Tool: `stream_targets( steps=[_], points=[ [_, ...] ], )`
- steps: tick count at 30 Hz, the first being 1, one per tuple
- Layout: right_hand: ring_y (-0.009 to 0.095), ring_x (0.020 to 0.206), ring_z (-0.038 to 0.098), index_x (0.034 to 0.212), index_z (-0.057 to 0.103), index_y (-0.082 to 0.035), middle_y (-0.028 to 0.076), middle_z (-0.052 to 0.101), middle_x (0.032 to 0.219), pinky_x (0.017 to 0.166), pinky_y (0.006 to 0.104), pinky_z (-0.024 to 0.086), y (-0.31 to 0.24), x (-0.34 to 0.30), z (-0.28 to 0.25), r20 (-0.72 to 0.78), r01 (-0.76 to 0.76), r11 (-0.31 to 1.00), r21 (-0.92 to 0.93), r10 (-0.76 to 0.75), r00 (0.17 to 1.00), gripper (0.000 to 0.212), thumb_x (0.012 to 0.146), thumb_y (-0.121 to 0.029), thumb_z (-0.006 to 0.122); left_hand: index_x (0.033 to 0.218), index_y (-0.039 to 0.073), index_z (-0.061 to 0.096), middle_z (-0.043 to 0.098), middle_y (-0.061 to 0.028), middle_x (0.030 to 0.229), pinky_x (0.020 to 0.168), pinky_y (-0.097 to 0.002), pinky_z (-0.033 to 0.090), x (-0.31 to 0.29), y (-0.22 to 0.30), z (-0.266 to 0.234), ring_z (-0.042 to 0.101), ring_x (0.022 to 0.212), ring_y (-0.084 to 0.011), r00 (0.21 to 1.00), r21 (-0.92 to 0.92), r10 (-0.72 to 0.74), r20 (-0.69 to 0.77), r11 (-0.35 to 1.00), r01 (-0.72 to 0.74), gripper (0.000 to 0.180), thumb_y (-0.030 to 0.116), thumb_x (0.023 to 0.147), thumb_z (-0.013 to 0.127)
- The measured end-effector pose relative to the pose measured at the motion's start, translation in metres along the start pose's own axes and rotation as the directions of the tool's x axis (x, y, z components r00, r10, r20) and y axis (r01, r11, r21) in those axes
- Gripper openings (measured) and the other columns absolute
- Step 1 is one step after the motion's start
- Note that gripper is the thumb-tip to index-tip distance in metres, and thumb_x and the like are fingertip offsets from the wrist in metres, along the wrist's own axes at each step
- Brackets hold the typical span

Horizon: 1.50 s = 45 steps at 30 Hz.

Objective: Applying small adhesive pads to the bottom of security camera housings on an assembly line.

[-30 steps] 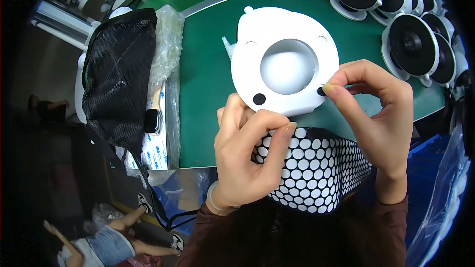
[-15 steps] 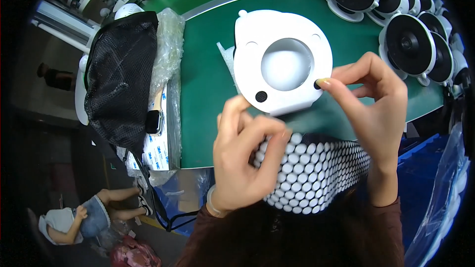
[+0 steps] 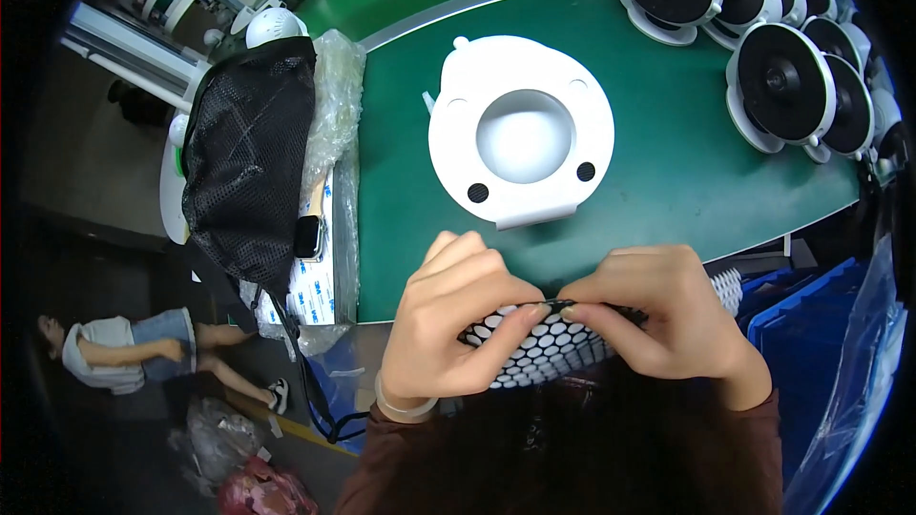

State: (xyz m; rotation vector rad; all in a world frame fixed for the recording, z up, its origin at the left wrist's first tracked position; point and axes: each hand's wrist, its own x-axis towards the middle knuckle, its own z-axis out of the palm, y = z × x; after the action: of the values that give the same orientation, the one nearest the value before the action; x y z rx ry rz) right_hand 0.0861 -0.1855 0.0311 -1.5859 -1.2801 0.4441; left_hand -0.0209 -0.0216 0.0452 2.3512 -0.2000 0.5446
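Note:
A white rounded base [image 3: 525, 198] lies on the green table, a round recess in its middle. Two small black round pads sit on it, a left pad [image 3: 478, 193] and a right pad [image 3: 586, 172]. Nearer to me, a flexible sheet of round stick-on pads [image 3: 549, 351], white dots on black, is bent between my hands. My left hand [image 3: 463, 319] pinches its upper edge with thumb and fingers. My right hand [image 3: 663, 315] pinches the same edge close beside it. Whether a loose pad is between the fingertips cannot be made out.
Several white stands with black discs [image 3: 782, 81] crowd the table's right. At left are a black mesh bag [image 3: 250, 153], bubble wrap [image 3: 336, 100] and a dark-screened watch [image 3: 307, 236]. Blue crates [image 3: 811, 324] stand lower right. A person [image 3: 134, 348] is on the floor area at left.
My right hand has left the right black pad on the base and come down to the sheet. Both hands now pinch the sheet's edge together. The person at left has moved.

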Motion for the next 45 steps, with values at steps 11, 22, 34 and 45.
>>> stream_targets(
  steps=[11,22,34,45],
  points=[
    [0.019,0.065,0.054,0.074,0.065,-0.006,0.004,0.058,0.071,0.058,0.0271,0.044,-0.008,-0.001,0.005,-0.353,0.142,0.964,-0.225,-0.217,0.910,0.021,0.056,0.001,0.072,0.066,0.003,0.056,0.043,-0.0030,0.058,0.053,-0.0293,0.025,0.009,0.005,0.007,0.036,0.053,-0.0188,0.995,0.039,0.087,-0.051,0.996,-0.085,0.004,0.002,0.065,0.059],
    [0.021,0.065,0.054,0.073,0.060,-0.005,0.004,0.057,0.069,0.057,0.0277,0.043,-0.010,-0.001,-0.001,-0.314,0.131,0.947,-0.294,-0.225,0.922,0.020,0.057,0.002,0.070,0.066,0.003,0.055,0.044,-0.0046,0.057,0.052,-0.0301,0.025,0.011,0.009,0.012,0.036,0.052,-0.0202,0.998,0.011,0.012,-0.062,1.000,-0.012,0.003,0.001,0.067,0.058],
    [0.023,0.068,0.055,0.073,0.058,-0.006,0.005,0.059,0.074,0.059,0.0290,0.044,-0.008,0.007,-0.003,-0.180,0.112,0.972,-0.208,-0.151,0.972,0.018,0.060,0.002,0.068,0.065,0.002,0.055,0.045,-0.0054,0.057,0.053,-0.0303,0.026,0.008,0.010,0.011,0.039,0.052,-0.0202,0.993,0.053,-0.053,-0.107,0.997,0.059,0.005,-0.001,0.065,0.059],
    [0.012,0.071,0.060,0.082,0.058,0.004,0.007,0.061,0.075,0.069,0.0223,0.048,-0.010,0.060,-0.051,-0.365,-0.024,0.988,-0.154,-0.035,0.930,0.015,0.082,-0.010,0.056,0.074,-0.003,0.059,0.047,-0.0137,0.095,0.056,-0.0215,0.033,0.005,-0.010,0.018,0.040,0.058,-0.0093,0.926,-0.091,-0.173,-0.335,0.984,0.152,0.004,0.000,0.074,0.057]
  ],
)
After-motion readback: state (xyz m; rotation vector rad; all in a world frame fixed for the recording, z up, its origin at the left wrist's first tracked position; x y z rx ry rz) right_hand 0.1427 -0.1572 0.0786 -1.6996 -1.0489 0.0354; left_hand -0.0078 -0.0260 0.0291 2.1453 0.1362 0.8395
